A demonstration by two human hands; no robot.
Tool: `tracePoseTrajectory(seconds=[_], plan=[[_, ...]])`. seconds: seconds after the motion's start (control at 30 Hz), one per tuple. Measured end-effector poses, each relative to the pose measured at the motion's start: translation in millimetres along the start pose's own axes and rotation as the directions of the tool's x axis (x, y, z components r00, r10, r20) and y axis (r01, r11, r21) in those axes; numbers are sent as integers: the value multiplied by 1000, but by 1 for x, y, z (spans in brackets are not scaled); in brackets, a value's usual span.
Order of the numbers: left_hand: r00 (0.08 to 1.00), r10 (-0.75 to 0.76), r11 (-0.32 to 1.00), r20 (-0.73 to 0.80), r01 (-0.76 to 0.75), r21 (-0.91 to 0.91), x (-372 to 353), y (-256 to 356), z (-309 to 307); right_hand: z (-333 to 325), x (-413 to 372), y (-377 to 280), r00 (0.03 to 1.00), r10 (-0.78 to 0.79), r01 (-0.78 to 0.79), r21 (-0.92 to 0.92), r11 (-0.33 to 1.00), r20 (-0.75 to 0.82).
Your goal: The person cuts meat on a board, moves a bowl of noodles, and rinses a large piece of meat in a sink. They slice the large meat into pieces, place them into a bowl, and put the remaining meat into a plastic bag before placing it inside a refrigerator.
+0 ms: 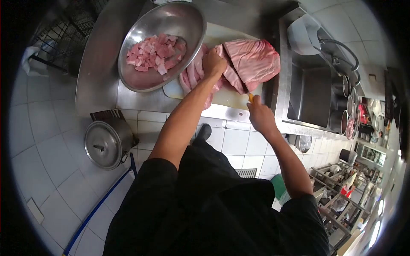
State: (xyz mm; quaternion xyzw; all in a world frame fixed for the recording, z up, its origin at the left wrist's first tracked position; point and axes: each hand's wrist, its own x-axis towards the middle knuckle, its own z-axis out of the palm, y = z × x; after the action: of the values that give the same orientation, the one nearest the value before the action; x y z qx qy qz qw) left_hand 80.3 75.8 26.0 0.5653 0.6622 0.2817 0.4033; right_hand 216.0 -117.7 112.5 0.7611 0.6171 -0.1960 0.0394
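A large slab of raw meat [256, 62] with pale ridges lies on a white cutting board [194, 99]. My right hand [261, 115] is wrapped round the yellow handle of a knife [250, 97], whose dark blade runs into a cut across the slab. On the left side of that cut, my left hand [214, 63] grips the meat with bent fingers; its fingertips are partly hidden. Long cut meat strips [192, 74] lie beside and under my left wrist. A steel bowl [141, 83], left of the board, contains pink meat cubes [156, 51].
To the right is a sink [309, 94] with a hose tap [348, 53] and a white container [304, 35]. Several steel pots [339, 121] stand beyond it. On the tiled floor are a lidded pot [104, 147] and a blue hose [96, 207]. Shelving [341, 205] stands at lower right.
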Motion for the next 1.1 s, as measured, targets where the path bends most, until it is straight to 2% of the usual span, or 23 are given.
tracePoseTrajectory(seconds=[0.07,0.17,0.23,0.27,0.37,0.4,0.5,0.53,0.6,0.63,0.7,0.77,0.83,0.93,0.97,1.03,1.1], plan=[[999,23,999,33,-24,21,1,0,0,1,-18,1,999,28,-28,3,1000,-43],[993,66,996,99,-72,58,-2,-3,1,18,5,2,996,82,-81,46,996,-20],[991,102,994,86,-105,40,1,-8,4,30,56,5,996,22,-20,24,1000,-82],[995,94,996,23,-94,3,-2,-7,2,34,79,9,993,-17,19,14,1000,-113],[996,91,996,22,-91,-6,-2,-3,-6,37,61,15,993,-71,72,15,997,-90],[994,105,994,3,-105,41,0,-3,-7,34,55,13,993,-91,93,20,996,-74],[991,115,993,-70,-114,22,1,-5,-4,22,-10,17,990,134,-135,13,991,33],[998,56,998,21,-56,23,-2,-1,-6,24,-4,17,992,121,-121,9,993,20],[985,173,983,1,-173,59,-13,-3,1,37,12,19,996,94,-94,12,995,-2],[977,214,974,3,-214,69,-19,0,1,49,40,25,1000,13,-12,40,999,-10],[995,47,993,90,-56,101,-23,9,-9,69,90,31,980,-153,152,-21,988,-129],[987,145,977,70,-154,148,-21,6,-21,48,101,9,990,-80,85,39,996,-112],[989,146,980,5,-146,132,-36,23,-43,36,86,2,998,-16,22,91,996,-62],[976,211,972,-47,-205,114,-59,29,-63,48,60,26,992,-106,118,184,976,-75],[969,241,966,-58,-233,109,-61,29,-66,48,52,29,997,-58,64,168,984,-44],[979,180,980,-92,-171,102,-64,15,-62,44,19,28,998,48,-52,127,990,35],[978,138,988,-155,-127,85,-64,18,-70,46,-24,32,998,61,-63,121,991,24]])
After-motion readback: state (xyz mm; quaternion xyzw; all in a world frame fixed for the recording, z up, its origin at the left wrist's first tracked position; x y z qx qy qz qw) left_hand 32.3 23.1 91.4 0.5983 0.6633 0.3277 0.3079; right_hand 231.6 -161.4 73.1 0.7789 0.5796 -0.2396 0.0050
